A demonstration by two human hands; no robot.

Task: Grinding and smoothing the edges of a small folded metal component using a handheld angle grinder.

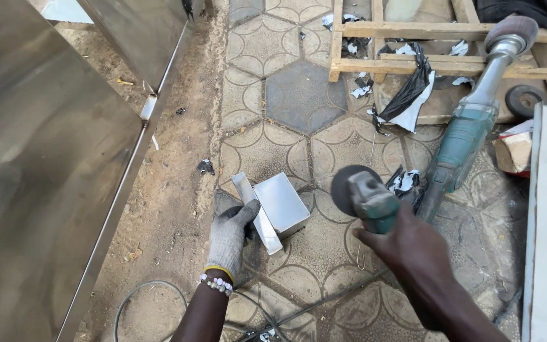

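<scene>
Standing at left: lg stainless sheet-metal cabinet (45,164), edge running along a sandy strip. Floor (299,95): patterned hexagon pavers. Wooden pallet (413,47), top right, w/ torn black plastic (409,92) on it. Long green straight polisher (476,120) lying on floor, right of ctr. Small folded steel box piece (273,209) on pavers, ctr. Right hand (406,244), bare, grip closed round body of angle grinder (365,196), disc just beside box. Left hand (230,237), grey glove, beaded bracelet (216,284) at wrist, fingers wrapped on box edge, thumb on top.
</scene>
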